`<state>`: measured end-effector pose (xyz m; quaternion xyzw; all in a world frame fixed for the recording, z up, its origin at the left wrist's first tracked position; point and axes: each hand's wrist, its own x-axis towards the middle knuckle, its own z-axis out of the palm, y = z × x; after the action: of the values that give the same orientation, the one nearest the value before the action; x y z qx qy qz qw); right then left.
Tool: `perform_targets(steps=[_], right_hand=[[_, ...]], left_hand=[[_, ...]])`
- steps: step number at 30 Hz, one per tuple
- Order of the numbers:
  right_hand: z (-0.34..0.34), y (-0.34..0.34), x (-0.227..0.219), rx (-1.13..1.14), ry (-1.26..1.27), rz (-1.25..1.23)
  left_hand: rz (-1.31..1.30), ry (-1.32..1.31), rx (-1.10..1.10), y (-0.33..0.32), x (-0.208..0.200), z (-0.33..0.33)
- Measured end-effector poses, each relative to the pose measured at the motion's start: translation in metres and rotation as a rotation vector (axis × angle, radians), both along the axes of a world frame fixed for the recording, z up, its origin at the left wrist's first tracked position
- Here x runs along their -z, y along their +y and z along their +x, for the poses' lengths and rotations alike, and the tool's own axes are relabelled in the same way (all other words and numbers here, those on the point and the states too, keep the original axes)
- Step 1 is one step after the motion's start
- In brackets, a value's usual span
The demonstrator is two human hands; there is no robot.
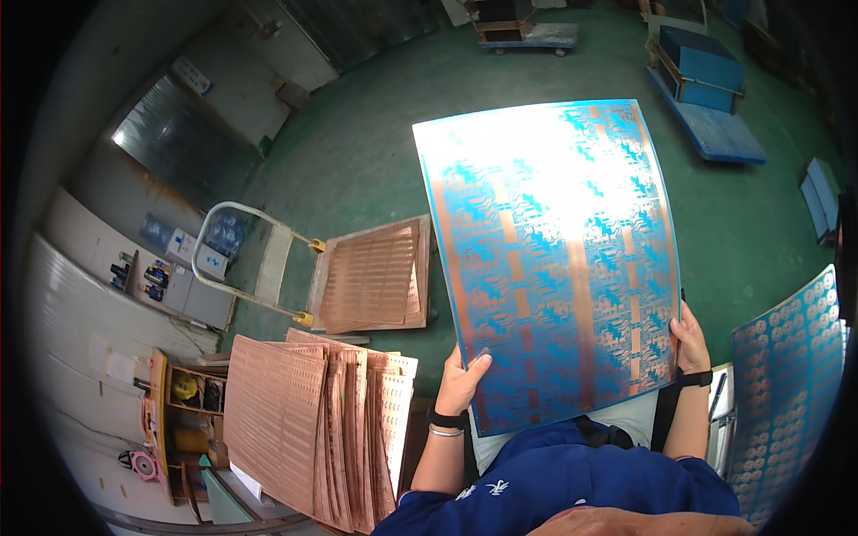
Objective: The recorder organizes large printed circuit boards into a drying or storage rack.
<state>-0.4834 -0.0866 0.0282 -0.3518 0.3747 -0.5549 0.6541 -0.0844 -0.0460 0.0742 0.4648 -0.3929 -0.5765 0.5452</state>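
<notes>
A large circuit board panel point(554, 268), copper-coloured with a blue printed pattern, is held up in front of me, tilted. Strong glare whitens its upper part. My left hand point(463, 380) grips its lower left edge, thumb on the face and fingers behind. At the lower right edge, my right hand point(690, 341) is closed on the panel in the same way. The fingers behind the panel are partly hidden. Both wrists wear dark bands.
Copper panels point(277, 420) lean in a stack at lower left. A hand trolley point(268, 259) carries more copper sheets point(371, 277). Blue panels with round patterns point(786, 384) stand at right. Blue carts point(706, 125) sit on the green floor point(357, 161). A wooden shelf point(161, 402) is at left.
</notes>
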Motion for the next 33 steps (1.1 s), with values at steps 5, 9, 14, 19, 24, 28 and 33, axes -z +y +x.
perform_targets(steps=[5, 9, 14, 19, 24, 28, 33], right_hand=[[0.003, -0.002, -0.006, 0.014, 0.031, -0.003], [0.018, -0.009, -0.012, 0.039, -0.078, 0.001], [0.047, -0.023, -0.008, 0.095, -0.424, -0.022], [0.110, -0.018, -0.028, -0.013, -0.501, -0.080], [0.090, -0.021, -0.029, -0.039, -0.778, 0.015], [0.028, -0.053, 0.017, 0.209, -0.682, -0.083], [0.020, -0.053, 0.047, 0.312, -0.549, 0.031]], left_hand=[[-0.042, -0.089, 0.038, -0.007, 0.005, 0.009], [-0.102, 0.102, -0.003, -0.019, -0.013, 0.005], [-0.115, 0.894, -0.193, -0.030, -0.024, -0.013], [-0.163, 0.996, 0.002, -0.016, -0.017, -0.079], [0.007, 0.603, 0.139, -0.005, -0.012, -0.067], [0.095, 0.536, 0.196, -0.003, -0.004, -0.036], [0.204, 0.423, 0.239, 0.000, 0.002, -0.023]])
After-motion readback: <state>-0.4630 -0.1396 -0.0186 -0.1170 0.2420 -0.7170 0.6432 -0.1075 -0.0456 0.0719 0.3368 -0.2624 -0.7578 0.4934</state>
